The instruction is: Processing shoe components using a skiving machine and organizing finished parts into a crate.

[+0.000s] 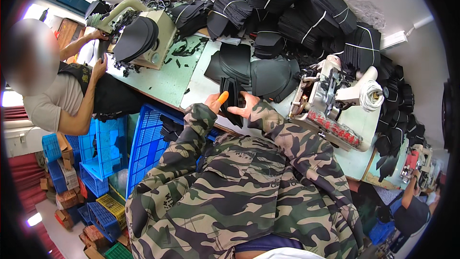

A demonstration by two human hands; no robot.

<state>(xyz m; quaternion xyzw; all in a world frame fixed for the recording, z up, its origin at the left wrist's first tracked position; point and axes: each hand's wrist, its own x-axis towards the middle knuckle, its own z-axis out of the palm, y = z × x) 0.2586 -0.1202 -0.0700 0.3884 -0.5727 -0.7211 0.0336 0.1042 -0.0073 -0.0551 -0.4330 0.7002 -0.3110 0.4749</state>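
Between my two hands, at the front edge of the white table, stands a thin stack of black curved fabric pieces [232,97]. My left hand [214,101] grips its left side, and an orange finger cot [223,97] covers one fingertip. My right hand [246,104] closes on the stack's right side, thumb and fingers bent around it. Just beyond lie fanned-out black panels [235,63] and a rounded pile of the same black pieces [272,80]. To the right of my right hand stands a sewing machine [318,91] with a cone of white thread [371,95].
Tied bundles of black pieces [309,21] are heaped along the wall. At left a co-worker [67,81] handles dark material at another machine [148,43]. Blue plastic crates [148,144] stand left of my lap. Another person [407,211] works at far right.
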